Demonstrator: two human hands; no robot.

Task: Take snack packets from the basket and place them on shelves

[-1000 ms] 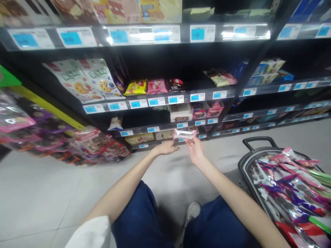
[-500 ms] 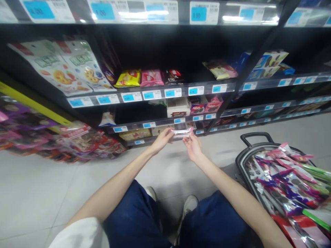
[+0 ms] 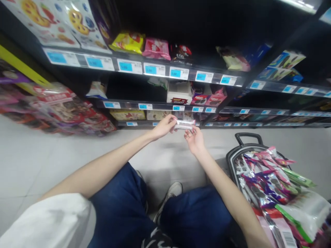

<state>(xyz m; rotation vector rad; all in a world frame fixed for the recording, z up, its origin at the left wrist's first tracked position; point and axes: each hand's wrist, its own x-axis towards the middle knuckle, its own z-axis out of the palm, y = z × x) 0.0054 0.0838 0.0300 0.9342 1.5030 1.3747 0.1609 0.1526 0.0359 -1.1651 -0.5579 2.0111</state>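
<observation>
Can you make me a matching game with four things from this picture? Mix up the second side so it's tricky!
Things:
1. small wrapped snack
2. basket
3. yellow packet
4. trousers

Clues:
A. just left of a pink packet
B. dark blue
C. between the left hand and the right hand
D. piled with snack packets

Right pairs: 1-C, 2-D, 3-A, 4-B

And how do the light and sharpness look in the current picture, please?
In the head view, glare whitens the shelf edge at upper right, while the shelves are nearly black inside; also in the head view, the hanging packets at left are blurred and the wrapped snack lacks crisp detail.
</observation>
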